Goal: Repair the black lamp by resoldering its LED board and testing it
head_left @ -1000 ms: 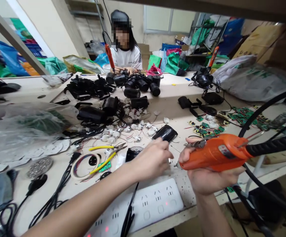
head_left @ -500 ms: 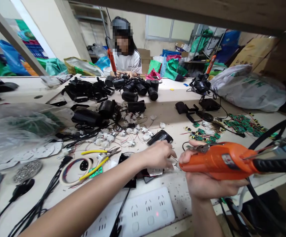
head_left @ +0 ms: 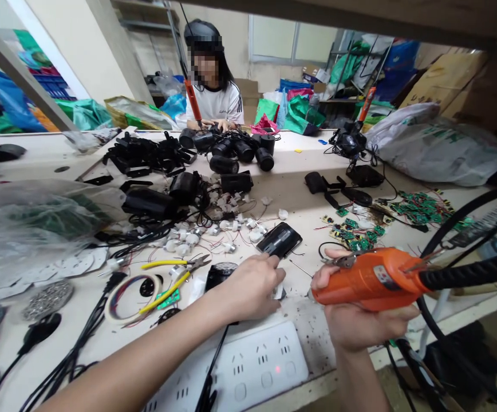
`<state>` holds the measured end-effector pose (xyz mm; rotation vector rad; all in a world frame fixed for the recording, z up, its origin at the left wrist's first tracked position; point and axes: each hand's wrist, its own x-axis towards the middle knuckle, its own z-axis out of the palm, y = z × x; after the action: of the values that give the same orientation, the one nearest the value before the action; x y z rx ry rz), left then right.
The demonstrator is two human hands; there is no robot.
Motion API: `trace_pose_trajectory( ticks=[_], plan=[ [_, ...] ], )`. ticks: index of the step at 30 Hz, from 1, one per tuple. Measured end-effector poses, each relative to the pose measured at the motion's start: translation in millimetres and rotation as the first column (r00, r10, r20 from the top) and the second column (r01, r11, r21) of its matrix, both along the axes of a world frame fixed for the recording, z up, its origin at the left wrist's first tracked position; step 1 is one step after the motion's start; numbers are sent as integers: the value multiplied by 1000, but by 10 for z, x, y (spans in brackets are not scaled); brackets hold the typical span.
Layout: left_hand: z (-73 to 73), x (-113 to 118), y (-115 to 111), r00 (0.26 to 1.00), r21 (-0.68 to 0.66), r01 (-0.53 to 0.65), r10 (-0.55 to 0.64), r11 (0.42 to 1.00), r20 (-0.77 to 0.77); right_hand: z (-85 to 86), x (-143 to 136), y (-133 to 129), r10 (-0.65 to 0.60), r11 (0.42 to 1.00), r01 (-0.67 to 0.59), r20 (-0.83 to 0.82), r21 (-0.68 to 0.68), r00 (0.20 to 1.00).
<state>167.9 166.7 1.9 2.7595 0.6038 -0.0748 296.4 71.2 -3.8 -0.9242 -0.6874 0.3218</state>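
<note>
My right hand (head_left: 347, 329) is wrapped around an orange electric screwdriver (head_left: 371, 281), which lies nearly level and points left. Its thin metal bit (head_left: 300, 268) shows bare, apart from my other hand. Left of it, my left hand (head_left: 252, 283) is closed, fingers curled downward over a small pale piece (head_left: 279, 292) that is mostly hidden. What exactly the fingers grip cannot be made out. Beside that wrist lies a black housing (head_left: 219, 276), partly covered by the forearm. A black half-shell (head_left: 279, 240) rests just beyond the fingers.
Yellow-handled cutters (head_left: 165, 292) lie across a tape roll (head_left: 113, 306). A white power strip (head_left: 265, 366) sits at the front edge. Small motors (head_left: 184, 243), green circuit boards (head_left: 420, 212) and black housings (head_left: 240, 151) spread behind. A co-worker (head_left: 214, 97) sits opposite.
My left hand has drawn back leftward from the screwdriver's tip, leaving the bit uncovered. The screwdriver stays in my right hand almost where it was.
</note>
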Motion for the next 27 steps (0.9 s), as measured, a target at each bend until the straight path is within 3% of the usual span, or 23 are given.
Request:
trace_pose_trajectory(
  ticks=[3,6,10,13,18,22,24,27],
  plan=[
    [-22,-198,21,958,-211,-155,199,965,205,-4,-24,11,-1,1000,1,-28,-16,1000],
    [-157,-377,19,822,-432,-240,418,869,385,-74,-57,88,57,997,-61,-76,-47,995],
    [-417,-515,-27,716,-601,-257,567,756,407,-180,-137,217,187,982,-189,-140,-6,972],
    [-489,-594,-56,704,-627,-303,612,718,361,-205,-220,233,228,973,-229,-163,12,960],
    [-345,-758,-63,786,-461,-367,535,808,310,-189,-338,162,298,955,-298,-70,7,952],
    [-245,-837,-53,826,-364,-394,499,844,262,-199,-369,165,331,944,-331,-45,10,943],
    [-242,-832,-58,807,-389,-409,526,825,269,-203,-376,177,345,939,-345,-60,9,937],
    [-290,-758,-83,773,-602,-328,573,728,272,-193,-395,183,342,940,-341,-62,20,938]
  ],
)
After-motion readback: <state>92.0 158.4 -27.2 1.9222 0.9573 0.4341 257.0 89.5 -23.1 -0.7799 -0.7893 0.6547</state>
